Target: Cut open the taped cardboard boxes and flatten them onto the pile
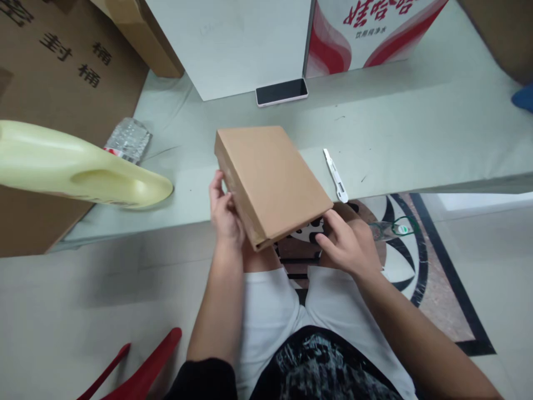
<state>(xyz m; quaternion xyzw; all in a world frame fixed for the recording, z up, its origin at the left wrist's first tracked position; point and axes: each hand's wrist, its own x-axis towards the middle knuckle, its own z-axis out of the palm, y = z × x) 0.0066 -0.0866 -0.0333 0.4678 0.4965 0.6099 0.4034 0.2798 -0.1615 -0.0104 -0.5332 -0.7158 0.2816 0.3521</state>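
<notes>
A flat, closed cardboard box point(272, 178) lies over the table's near edge, its near corner jutting out above my lap. My left hand point(226, 214) grips its left side, fingers curled against the taped edge. At the near right corner, my right hand point(347, 239) holds the box with the fingertips at its lower edge; the parts of the fingers beneath are hidden. A white utility knife point(335, 176) rests on the table just right of the box, close to my right hand.
A phone point(282, 92) lies before a white panel point(245, 44) and a red-and-white carton point(366, 36). On the left are a pale yellow bottle point(83, 164), a clear plastic bottle point(130, 139) and a large carton point(62, 94). Red chair-like parts point(145, 366) stand below left.
</notes>
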